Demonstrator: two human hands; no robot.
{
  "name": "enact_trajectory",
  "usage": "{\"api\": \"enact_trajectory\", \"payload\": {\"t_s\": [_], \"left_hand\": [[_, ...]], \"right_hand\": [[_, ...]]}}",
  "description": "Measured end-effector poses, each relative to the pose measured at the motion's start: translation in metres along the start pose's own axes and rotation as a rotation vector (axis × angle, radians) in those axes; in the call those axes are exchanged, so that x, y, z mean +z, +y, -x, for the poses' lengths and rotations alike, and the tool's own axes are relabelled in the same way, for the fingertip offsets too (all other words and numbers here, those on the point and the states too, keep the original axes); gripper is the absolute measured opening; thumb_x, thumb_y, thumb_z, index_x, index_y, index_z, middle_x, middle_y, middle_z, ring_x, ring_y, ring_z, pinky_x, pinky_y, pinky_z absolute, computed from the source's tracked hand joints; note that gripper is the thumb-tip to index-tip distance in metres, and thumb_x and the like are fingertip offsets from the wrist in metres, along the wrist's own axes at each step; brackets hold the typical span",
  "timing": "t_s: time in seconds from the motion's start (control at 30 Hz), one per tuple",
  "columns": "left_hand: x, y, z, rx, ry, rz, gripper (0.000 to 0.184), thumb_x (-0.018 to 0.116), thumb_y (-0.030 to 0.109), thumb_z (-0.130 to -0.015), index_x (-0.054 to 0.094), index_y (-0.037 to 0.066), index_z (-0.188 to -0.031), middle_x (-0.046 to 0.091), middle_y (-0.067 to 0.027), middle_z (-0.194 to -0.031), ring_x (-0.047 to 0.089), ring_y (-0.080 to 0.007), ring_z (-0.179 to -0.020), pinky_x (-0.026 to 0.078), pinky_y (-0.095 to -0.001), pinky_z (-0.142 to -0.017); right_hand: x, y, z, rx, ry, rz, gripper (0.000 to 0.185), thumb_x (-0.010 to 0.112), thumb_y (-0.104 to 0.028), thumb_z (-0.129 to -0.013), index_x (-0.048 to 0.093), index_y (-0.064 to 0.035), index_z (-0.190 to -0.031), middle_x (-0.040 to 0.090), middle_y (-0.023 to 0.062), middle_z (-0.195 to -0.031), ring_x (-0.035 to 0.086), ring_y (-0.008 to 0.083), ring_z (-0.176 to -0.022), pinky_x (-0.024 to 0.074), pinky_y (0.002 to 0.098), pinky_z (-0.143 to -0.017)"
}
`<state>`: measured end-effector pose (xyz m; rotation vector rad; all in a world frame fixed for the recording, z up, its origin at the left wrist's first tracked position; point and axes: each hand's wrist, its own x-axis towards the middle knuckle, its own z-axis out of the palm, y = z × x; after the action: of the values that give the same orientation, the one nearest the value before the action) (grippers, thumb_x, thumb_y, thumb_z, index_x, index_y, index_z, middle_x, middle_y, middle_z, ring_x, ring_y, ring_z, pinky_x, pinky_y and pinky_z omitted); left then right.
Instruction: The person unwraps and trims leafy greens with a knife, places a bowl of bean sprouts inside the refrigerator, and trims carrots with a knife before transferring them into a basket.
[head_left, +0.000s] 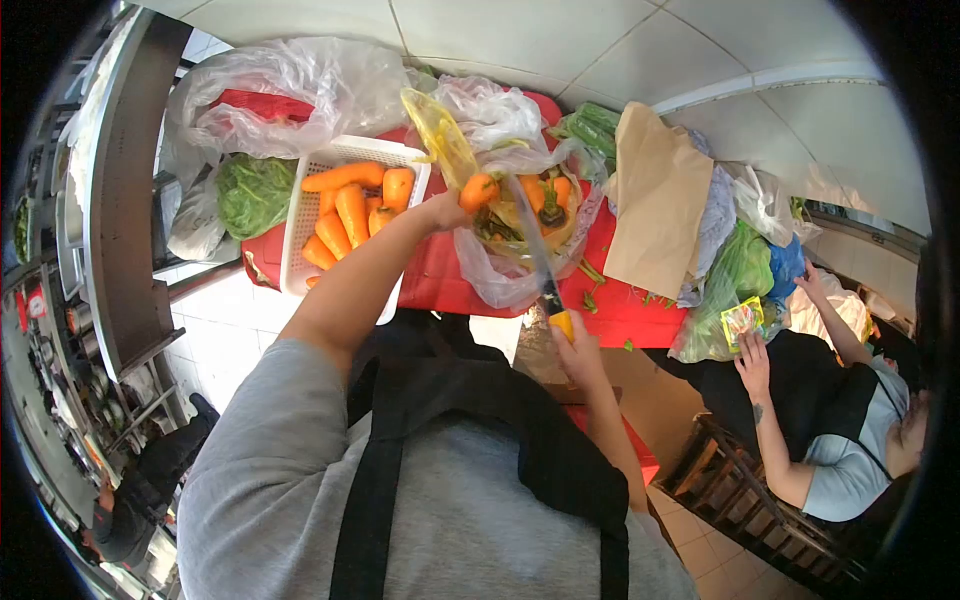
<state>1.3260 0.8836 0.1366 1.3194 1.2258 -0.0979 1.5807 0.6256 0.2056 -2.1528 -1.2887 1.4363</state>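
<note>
My left hand (447, 211) is closed around an orange carrot (480, 190), held above the left rim of an open clear plastic bag (497, 285). In my right hand (578, 352) is a long knife (535, 235), gripped by its yellow and black handle. Its blade points away from me, across the bag, with the tip close to the carrot. Inside the bag lie more carrot pieces (560, 190), a dark green stem end and peel-like scraps. Left of it, a white plastic basket (293, 235) holds several carrots (352, 212), partly hidden by my left forearm.
Everything rests on a red surface (640, 322) against a tiled wall. Bagged leafy greens (257, 195) lie left, brown paper (655, 200) right. At the right, a co-worker (830, 410) handles bags and a yellow packet (742, 320). A metal counter (135, 190) stands at the left.
</note>
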Motion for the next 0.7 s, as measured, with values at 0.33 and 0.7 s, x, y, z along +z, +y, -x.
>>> {"api": "enact_trajectory", "payload": {"t_s": [0.33, 0.7], "left_hand": [[-0.007, -0.01, -0.002, -0.02, -0.189, -0.101, 0.057, 0.077, 0.011, -0.065, 0.057, 0.007, -0.118, 0.062, -0.0071, -0.085, 0.055, -0.0167, -0.064, 0.045, -0.0306, -0.056], [0.001, 0.013, 0.022, 0.057, 0.085, -0.531, 0.066, 0.074, 0.044, -0.069, 0.055, 0.014, -0.124, 0.065, -0.0189, -0.108, 0.062, -0.0355, -0.1, 0.049, -0.0432, -0.086]], "right_hand": [[-0.013, 0.004, -0.01, -0.007, 0.048, 0.005, 0.044, 0.055, -0.036, -0.091, 0.045, -0.0097, -0.125, 0.063, 0.0243, -0.088, 0.063, 0.0422, -0.085, 0.0481, 0.0463, -0.071], [-0.007, -0.012, -0.006, -0.041, 0.07, 0.031, 0.034, 0.054, -0.029, -0.092, 0.049, -0.0088, -0.118, 0.063, 0.0161, -0.081, 0.063, 0.0292, -0.075, 0.0478, 0.0394, -0.065]]}}
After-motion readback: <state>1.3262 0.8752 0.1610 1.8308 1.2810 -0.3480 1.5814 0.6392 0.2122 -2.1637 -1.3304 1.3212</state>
